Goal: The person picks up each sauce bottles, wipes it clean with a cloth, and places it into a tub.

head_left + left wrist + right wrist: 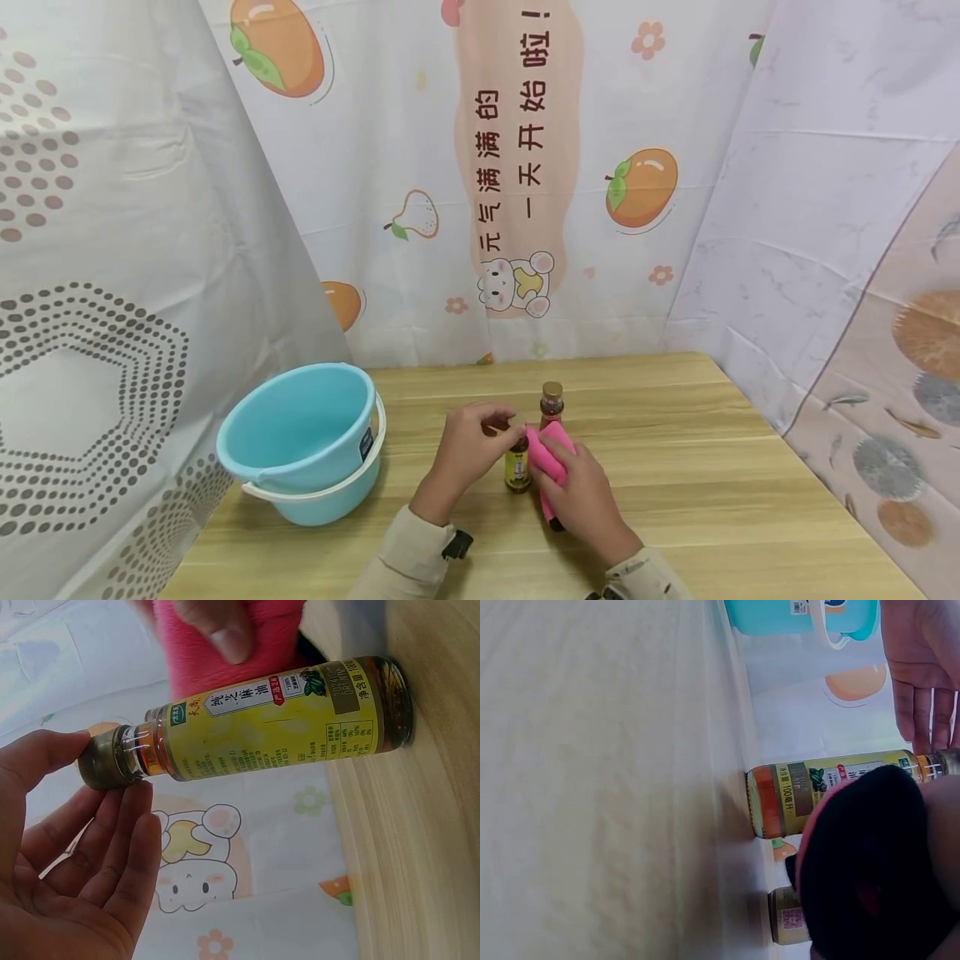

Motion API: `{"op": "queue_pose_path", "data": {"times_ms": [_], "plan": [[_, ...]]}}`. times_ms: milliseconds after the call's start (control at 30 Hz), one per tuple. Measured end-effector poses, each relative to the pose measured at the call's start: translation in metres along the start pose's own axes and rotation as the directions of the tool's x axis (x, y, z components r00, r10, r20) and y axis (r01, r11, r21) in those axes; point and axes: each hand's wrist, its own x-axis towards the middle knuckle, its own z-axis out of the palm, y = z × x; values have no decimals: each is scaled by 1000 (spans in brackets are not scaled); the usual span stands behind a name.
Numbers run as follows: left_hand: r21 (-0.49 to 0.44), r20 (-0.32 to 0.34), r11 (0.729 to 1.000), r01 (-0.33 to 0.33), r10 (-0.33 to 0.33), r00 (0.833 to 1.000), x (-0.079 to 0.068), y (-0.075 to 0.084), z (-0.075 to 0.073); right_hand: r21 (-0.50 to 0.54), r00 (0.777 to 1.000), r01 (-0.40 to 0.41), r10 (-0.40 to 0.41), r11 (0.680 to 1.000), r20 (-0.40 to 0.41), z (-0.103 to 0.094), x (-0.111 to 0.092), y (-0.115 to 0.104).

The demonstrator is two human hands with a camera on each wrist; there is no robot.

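A small glass bottle of sesame oil [262, 720] with a yellow label and dark gold cap stands upright on the table. My left hand [471, 440] pinches its cap [105, 757] between thumb and fingertips. On the bottle's right side, my right hand [577, 493] grips a folded pink cloth [550, 460], bringing it up against the label in the left wrist view. A black face of the cloth [862, 862] shows in the right wrist view and covers part of the bottle. Just behind stands a second dark bottle [552, 403] with a brown cap, partly hidden by the cloth.
A light blue bucket [303, 417] with a white handle stands on the table's left side. Wood-grain tabletop [697, 467] stretches to the right of my hands. Printed curtains [420, 292] hang behind the table and at both sides.
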Motion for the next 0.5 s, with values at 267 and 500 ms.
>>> {"op": "queue_pose_path", "data": {"times_ms": [267, 500], "plan": [[10, 5, 1000, 0, 0, 1000, 0, 1, 0, -36, 998, -17, 19, 999, 63, 2, -1, 3], [7, 2, 1000, 0, 0, 1000, -1, 3, 0, -62, 996, -31, 36, 998, 85, 2, -2, 4]]}}
